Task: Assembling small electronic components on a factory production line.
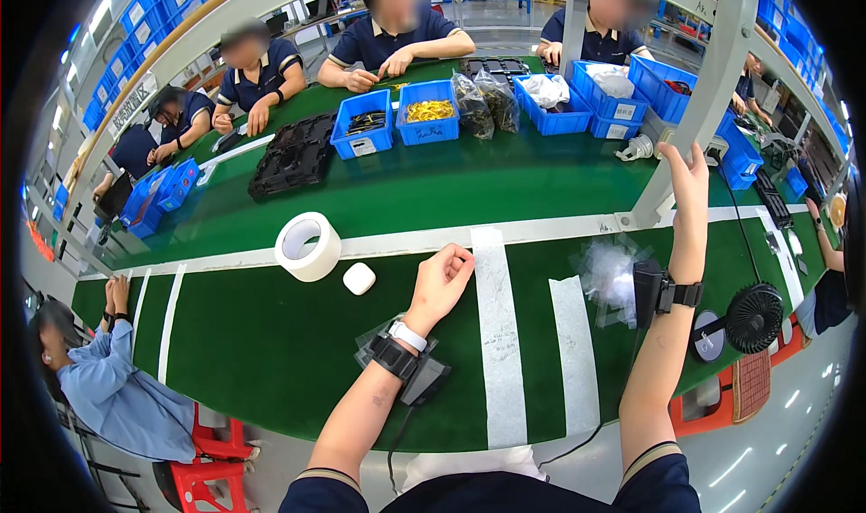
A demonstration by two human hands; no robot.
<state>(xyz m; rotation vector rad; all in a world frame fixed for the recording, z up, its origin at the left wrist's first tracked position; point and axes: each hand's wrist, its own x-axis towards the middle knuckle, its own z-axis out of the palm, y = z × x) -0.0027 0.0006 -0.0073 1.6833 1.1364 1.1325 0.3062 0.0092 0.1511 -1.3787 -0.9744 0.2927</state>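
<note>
My left hand [441,283] rests over the green table with its fingers curled together beside the top of a white tape strip [502,360]. Whatever its fingers may hold is hidden. To its left are a small white rounded case [359,279] and a large roll of white tape [308,247], lying on its side. My right hand [689,181] reaches forward by the grey metal post [669,167], fingers stretched and apart. Whether it touches the post I cannot tell. A white plug-like fitting [637,148] lies near it. Both wrists wear black strapped devices with cables.
A crumpled clear plastic heap [610,277] and a black fan [754,318] flank my right forearm. Beyond the white rail [397,242] stand blue bins, one with yellow parts [429,111], bagged parts [485,103] and black trays [290,157]. Co-workers sit around the table.
</note>
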